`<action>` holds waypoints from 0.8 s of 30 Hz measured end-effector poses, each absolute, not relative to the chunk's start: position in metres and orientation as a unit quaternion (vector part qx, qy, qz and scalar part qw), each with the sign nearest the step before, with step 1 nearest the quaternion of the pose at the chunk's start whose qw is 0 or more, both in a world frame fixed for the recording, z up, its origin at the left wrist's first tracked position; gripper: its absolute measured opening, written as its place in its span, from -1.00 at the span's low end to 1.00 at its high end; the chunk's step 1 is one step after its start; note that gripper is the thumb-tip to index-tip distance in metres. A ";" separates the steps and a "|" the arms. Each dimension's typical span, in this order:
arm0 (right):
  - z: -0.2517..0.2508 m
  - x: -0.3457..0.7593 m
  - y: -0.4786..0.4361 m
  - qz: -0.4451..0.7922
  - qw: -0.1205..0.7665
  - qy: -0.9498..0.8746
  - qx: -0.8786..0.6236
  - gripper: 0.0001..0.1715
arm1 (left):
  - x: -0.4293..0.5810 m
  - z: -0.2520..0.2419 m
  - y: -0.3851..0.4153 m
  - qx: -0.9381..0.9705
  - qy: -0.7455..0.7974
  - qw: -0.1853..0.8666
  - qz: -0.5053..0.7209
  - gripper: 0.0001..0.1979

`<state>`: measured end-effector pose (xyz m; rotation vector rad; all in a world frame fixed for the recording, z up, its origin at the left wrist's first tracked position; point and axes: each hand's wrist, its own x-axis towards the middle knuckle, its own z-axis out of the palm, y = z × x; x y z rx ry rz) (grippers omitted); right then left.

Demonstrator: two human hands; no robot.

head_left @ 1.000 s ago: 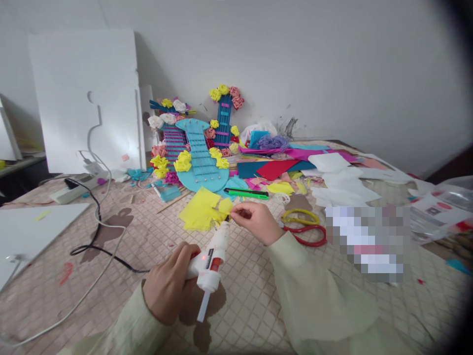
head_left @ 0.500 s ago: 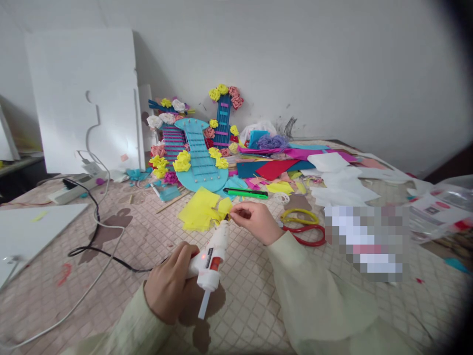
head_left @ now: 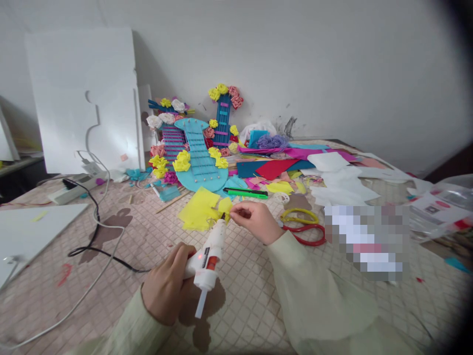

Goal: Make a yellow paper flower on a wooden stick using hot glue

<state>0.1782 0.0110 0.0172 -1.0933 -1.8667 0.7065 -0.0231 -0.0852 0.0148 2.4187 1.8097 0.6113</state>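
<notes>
My left hand [head_left: 170, 276] is wrapped round the handle of a white hot glue gun [head_left: 210, 259], whose small red light is lit. A clear glue stick [head_left: 201, 301] sticks out of its back end. The gun's dark nozzle tip points away from me, close to a small yellow paper piece [head_left: 224, 204]. My right hand [head_left: 255, 221] pinches the edge of that piece between thumb and fingers. Behind and left of the nozzle lie flat yellow paper sheets [head_left: 195, 211] on the table.
Scissors with red and yellow handles [head_left: 305, 234] lie right of my right hand. A green utility knife [head_left: 246, 193] rests beyond it. Decorated paper instruments [head_left: 199, 158] lean at the back, beside coloured paper scraps [head_left: 275, 169]. A black cord [head_left: 96, 217] runs across the left.
The glue gun has shifted slightly left with my left hand, its nozzle moving a little away from my right fingertips. My right hand stays nearly still.
</notes>
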 end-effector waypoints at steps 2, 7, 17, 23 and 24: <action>0.017 0.178 0.011 0.281 0.420 -0.744 -0.437 -0.87 | -0.024 0.014 -0.086 0.783 0.590 0.026 0.195 -0.83; 0.018 0.178 0.010 0.274 0.422 -0.745 -0.438 -0.88 | -0.026 0.013 -0.087 0.778 0.599 0.020 0.189 -0.83; 0.015 0.178 0.011 0.265 0.427 -0.746 -0.438 -0.89 | -0.028 0.011 -0.087 0.775 0.604 0.011 0.186 -0.82; 0.015 0.178 0.012 0.266 0.426 -0.745 -0.439 -0.89 | -0.028 0.012 -0.086 0.774 0.605 0.015 0.186 -0.82; 0.016 0.178 0.011 0.266 0.427 -0.744 -0.440 -0.89 | -0.028 0.012 -0.086 0.774 0.605 0.017 0.187 -0.82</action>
